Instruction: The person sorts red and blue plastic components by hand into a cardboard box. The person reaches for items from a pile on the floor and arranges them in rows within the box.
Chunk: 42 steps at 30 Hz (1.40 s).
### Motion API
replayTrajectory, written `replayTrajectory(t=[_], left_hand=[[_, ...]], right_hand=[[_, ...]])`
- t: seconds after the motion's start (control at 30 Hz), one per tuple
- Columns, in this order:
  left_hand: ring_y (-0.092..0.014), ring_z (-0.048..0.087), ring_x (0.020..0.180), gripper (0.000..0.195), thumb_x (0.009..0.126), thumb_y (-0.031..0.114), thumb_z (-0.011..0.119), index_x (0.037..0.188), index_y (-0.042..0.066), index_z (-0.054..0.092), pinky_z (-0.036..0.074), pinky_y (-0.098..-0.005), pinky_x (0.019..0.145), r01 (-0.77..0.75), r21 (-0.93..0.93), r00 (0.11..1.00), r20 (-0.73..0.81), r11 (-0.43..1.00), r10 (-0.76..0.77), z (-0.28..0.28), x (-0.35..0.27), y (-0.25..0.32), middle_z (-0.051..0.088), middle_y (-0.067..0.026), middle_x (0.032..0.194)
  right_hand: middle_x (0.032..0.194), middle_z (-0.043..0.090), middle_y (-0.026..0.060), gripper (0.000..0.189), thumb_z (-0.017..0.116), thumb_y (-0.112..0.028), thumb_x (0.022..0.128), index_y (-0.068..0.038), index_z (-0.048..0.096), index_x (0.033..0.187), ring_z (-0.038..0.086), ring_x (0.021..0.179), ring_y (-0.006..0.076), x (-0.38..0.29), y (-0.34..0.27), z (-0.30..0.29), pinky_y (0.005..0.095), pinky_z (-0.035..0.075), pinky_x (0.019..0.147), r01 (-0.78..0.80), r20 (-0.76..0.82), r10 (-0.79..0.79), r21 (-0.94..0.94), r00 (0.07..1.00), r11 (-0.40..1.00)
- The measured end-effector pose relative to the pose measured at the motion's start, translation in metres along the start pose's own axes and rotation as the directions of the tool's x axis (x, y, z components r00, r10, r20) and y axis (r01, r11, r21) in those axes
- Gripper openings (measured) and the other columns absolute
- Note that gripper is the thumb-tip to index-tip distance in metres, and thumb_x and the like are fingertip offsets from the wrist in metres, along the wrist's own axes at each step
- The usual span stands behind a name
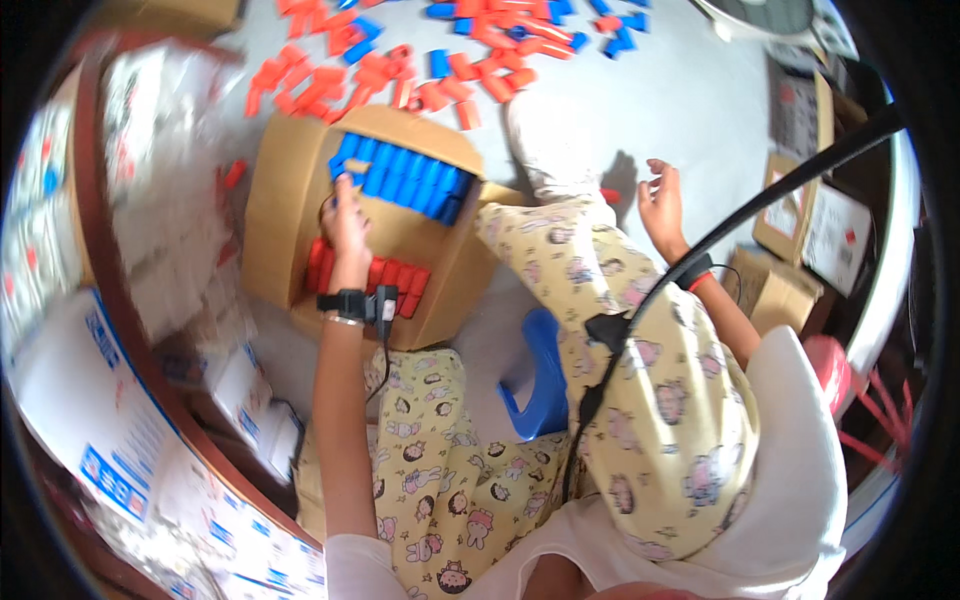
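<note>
My left hand (349, 229) reaches into an open cardboard box (281, 210). One fingertip touches a blue plastic tube piece (343, 166) that sits askew at the left end of a packed blue row (409, 180); whether my fingers grip it is unclear. Below my wrist, red tube pieces (409, 281) line the near side of the box, partly hidden by my forearm. Bare cardboard shows between the two colours. My right hand (661, 202) hangs over the floor beside my right leg, empty, its fingers apart and slightly curled.
Loose red pieces (375, 71) and blue pieces (439, 64) lie scattered beyond the box. A blue plastic stool (551, 382) is between my legs. Cartons (772, 289) stand at right, plastic-wrapped packs (165, 225) at left. A black cable (750, 206) crosses the view.
</note>
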State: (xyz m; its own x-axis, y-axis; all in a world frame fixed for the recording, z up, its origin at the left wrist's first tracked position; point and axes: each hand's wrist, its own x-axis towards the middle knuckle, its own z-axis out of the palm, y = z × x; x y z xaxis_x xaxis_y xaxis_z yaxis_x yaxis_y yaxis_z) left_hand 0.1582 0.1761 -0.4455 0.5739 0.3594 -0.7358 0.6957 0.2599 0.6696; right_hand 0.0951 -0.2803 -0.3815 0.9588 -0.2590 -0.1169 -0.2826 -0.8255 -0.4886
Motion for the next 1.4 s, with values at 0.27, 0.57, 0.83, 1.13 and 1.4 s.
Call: replayTrajectory(t=[0.27,0.57,0.83,1.13,1.4], left_hand=[[-0.005,0.036,0.051,0.029,0.094,0.042,0.058,0.092,0.014,0.052,0.032,-0.022,0.048,-0.016,0.016,0.995,0.095,1.0,0.014,-0.007,-0.001,0.01,0.041,0.0052,0.067],[-0.008,0.037,0.053,0.025,0.098,0.039,0.053,0.105,0.015,0.051,0.036,-0.0226,0.052,0.102,-0.25,0.991,0.113,0.963,-0.076,-0.016,-0.005,0.004,0.044,0.0039,0.072],[-0.005,0.036,0.052,0.029,0.101,0.037,0.048,0.091,0.01,0.052,0.03,-0.0223,0.048,-0.199,-0.032,0.979,0.042,0.98,0.2,-0.012,-0.014,-0.008,0.041,0.005,0.067],[-0.004,0.039,0.051,0.016,0.097,0.022,0.053,0.094,0.006,0.057,0.031,-0.0207,0.045,-0.156,-0.034,0.988,0.005,0.987,0.156,-0.019,-0.015,-0.004,0.045,0.0048,0.066],[-0.014,0.057,0.066,0.032,0.093,0.031,0.059,0.099,0.0,0.063,0.046,-0.0282,0.06,-0.269,0.129,0.962,-0.001,0.954,0.272,-0.013,0.014,-0.016,0.063,-0.0061,0.075]], right_hand=[[0.125,0.045,0.0208,0.07,0.064,-0.036,0.083,0.0,0.032,0.133,0.051,0.113,0.0372,-0.126,0.048,0.0,0.0427,0.046,0.091,-0.413,0.316,0.444,-0.165,0.838,0.896],[0.13,0.037,0.0224,0.072,0.07,-0.02,0.076,-0.005,0.031,0.136,0.054,0.105,0.0426,-0.072,-0.003,0.02,0.0464,0.05,0.083,-0.165,0.318,0.152,0.015,0.936,0.986],[0.126,0.04,0.0248,0.054,0.053,0.005,0.075,-0.006,0.045,0.127,0.055,0.1,0.0453,-0.031,-0.007,0.026,0.047,0.05,0.081,0.042,0.436,-0.055,0.039,0.898,0.998],[0.096,0.047,0.0209,0.037,0.066,-0.008,0.073,-0.006,0.046,0.104,0.046,0.091,0.0399,0.015,-0.019,0.04,0.0426,0.045,0.078,0.089,0.344,-0.085,0.004,0.935,0.996],[0.127,0.044,0.0256,0.088,0.081,-0.011,0.066,-0.008,0.029,0.137,0.042,0.119,0.0419,0.176,-0.112,0.009,0.0453,0.039,0.1,0.247,0.142,-0.274,0.186,0.951,0.951]])
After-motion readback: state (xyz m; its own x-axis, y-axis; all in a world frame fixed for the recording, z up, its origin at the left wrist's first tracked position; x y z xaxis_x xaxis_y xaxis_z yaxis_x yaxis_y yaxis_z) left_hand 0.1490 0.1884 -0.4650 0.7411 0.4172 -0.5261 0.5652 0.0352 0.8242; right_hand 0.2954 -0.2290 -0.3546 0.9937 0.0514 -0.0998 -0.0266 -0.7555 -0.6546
